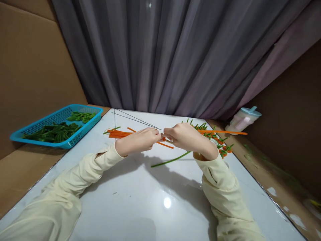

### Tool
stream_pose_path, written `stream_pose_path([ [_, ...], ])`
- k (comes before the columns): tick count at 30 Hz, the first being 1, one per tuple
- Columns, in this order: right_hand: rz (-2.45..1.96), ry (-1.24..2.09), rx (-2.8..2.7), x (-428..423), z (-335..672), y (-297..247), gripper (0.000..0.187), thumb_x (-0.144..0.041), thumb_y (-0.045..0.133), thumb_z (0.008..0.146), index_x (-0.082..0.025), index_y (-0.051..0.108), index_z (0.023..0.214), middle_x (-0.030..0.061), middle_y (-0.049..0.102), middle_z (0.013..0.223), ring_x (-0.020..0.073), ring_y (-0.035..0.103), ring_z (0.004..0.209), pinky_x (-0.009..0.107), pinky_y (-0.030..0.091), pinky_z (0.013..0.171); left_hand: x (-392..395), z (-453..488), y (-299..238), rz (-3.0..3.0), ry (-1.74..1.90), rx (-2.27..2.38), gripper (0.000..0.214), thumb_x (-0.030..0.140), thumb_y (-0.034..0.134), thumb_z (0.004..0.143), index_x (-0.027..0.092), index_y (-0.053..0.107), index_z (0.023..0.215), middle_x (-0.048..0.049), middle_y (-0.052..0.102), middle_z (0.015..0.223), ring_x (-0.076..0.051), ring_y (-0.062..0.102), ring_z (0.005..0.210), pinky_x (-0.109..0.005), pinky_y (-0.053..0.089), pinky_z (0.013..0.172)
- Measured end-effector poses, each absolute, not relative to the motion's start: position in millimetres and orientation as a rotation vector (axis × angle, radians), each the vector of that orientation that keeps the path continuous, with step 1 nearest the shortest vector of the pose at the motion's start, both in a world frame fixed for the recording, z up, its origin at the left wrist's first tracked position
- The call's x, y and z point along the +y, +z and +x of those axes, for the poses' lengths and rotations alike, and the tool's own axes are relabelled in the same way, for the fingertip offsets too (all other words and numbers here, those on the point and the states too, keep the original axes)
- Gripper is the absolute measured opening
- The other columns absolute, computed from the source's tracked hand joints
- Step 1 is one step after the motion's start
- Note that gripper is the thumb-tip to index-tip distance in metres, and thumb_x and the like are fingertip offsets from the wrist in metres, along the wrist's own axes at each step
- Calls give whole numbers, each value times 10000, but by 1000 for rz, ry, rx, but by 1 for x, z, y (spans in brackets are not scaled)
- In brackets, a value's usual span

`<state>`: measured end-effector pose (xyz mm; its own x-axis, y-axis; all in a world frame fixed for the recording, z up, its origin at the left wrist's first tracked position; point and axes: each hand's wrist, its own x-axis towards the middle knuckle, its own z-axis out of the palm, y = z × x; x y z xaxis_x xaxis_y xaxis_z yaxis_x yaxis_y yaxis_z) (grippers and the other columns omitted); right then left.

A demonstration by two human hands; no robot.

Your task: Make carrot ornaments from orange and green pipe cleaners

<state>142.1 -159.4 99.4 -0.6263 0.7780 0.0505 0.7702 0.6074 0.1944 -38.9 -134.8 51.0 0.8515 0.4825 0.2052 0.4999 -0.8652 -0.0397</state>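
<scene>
My left hand (139, 139) and my right hand (187, 136) meet above the middle of the table, fingertips pinched close together. Between them shows a small orange chenille coil (164, 139), with a thin tan stick beside it. A long orange chenille stem (225, 132) sticks out to the right from behind my right hand; whether it joins the coil is hidden. Partly behind my left hand lies a bundle of orange chenille stems (117, 134). One green chenille stem (170, 162) lies below my right hand. Several small orange-and-green chenille pieces (222, 149) are gathered to the right.
A blue basket (68, 144) with green chenille pieces (54, 133) stands at the left. Thin dark wires (136, 119) lie on the white table (120, 207) toward the back. A lidded cup (242, 121) stands at the right, near the grey curtain (150, 60). Cardboard walls flank both sides.
</scene>
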Motion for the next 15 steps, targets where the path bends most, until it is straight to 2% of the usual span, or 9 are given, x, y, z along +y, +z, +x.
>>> stream_pose_path([
  [2, 1285, 164, 2869, -153, 148, 100, 145, -94, 425, 772, -141, 551, 718, 2, 483, 542, 89, 352, 478, 233, 184, 503, -132, -39, 52, -3040, -342, -682, 364, -67, 363, 652, 157, 511, 899, -46, 562, 814, -168, 538, 761, -244, 397, 639],
  [5, 1159, -220, 3096, -142, 159, 101, 171, -136, 397, 811, -143, 490, 667, -27, 420, 523, 77, 333, 486, 216, 220, 515, -129, -41, 58, -3173, -537, -604, 255, -29, 343, 735, 167, 483, 819, -17, 534, 753, -130, 502, 675, -215, 368, 593],
  [9, 1157, -736, 3277, -133, 166, 98, 267, -274, 405, 855, -162, 403, 613, -55, 320, 527, 68, 276, 493, 206, 220, 496, -131, -42, 65, -3165, -909, -690, 172, 118, 340, 877, 163, 465, 768, 10, 490, 674, -99, 445, 595, -199, 347, 579],
  [12, 1231, -913, 3312, -130, 164, 93, 178, -201, 457, 790, -159, 422, 620, -54, 364, 546, 67, 303, 510, 203, 233, 495, -133, -40, 64, -3086, -1164, -808, 186, 195, 350, 913, 160, 494, 803, 30, 452, 629, -86, 407, 552, -191, 333, 561],
  [15, 1195, -1029, 3353, -124, 161, 88, 130, -147, 432, 754, -150, 463, 628, -44, 409, 536, 74, 340, 517, 207, 257, 503, -132, -38, 62, -3076, -1247, -845, 214, 239, 347, 927, 154, 512, 818, 36, 429, 621, -79, 384, 538, -190, 323, 548],
])
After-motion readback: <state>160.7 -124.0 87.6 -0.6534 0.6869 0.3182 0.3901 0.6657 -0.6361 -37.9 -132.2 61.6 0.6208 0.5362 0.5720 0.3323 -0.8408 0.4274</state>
